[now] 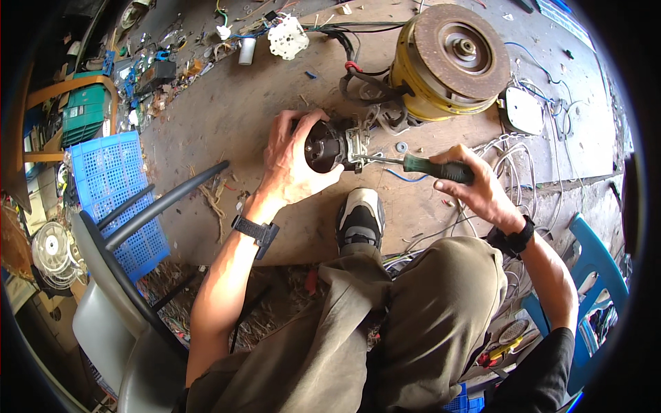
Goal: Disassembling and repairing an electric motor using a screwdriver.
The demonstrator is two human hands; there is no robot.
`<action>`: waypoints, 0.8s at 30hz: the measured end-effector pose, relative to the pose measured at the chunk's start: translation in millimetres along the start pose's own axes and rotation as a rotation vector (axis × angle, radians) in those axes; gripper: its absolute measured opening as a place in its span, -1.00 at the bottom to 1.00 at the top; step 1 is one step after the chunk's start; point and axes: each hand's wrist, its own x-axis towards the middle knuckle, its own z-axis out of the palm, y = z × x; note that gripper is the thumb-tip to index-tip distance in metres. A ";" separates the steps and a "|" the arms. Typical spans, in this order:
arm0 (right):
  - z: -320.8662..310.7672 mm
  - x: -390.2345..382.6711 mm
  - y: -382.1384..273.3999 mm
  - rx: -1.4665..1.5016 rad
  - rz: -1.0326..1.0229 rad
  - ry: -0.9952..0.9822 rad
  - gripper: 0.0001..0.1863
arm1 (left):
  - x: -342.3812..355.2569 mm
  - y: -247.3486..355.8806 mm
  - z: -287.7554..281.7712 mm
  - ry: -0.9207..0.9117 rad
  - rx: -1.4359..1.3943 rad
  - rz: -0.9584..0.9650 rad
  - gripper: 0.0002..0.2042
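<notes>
On the board, left hand (292,162) grips motor (323,146); right hand (475,182) holds screwdriver (420,165).

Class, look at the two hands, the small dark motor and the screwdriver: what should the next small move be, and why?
Probably a turn of the screwdriver. Its tip sits at the metal bracket on the end of the small dark motor, which the left hand grips firmly, while the right hand is closed round the green handle. Whether the tip is seated in a screw head is too small to tell, so check that first.

Olive trousers (413,323), blk wristbands (256,229)
</notes>
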 end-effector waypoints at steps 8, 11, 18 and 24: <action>-4.4 13.0 10.1 0.373 0.234 0.054 -0.76 | -0.1 -0.4 0.7 0.007 0.012 0.023 -0.19; -13.4 7.1 3.0 -0.250 -0.159 -0.095 -0.67 | -1.8 1.2 -1.4 0.007 0.015 0.017 -0.18; 7.2 10.7 -9.1 0.295 0.600 0.145 -0.65 | 0.2 -1.6 -0.4 0.022 0.022 0.027 -0.17; -0.5 8.7 7.8 -0.087 0.022 0.127 -0.58 | 1.4 0.5 -1.5 0.002 0.024 0.023 -0.16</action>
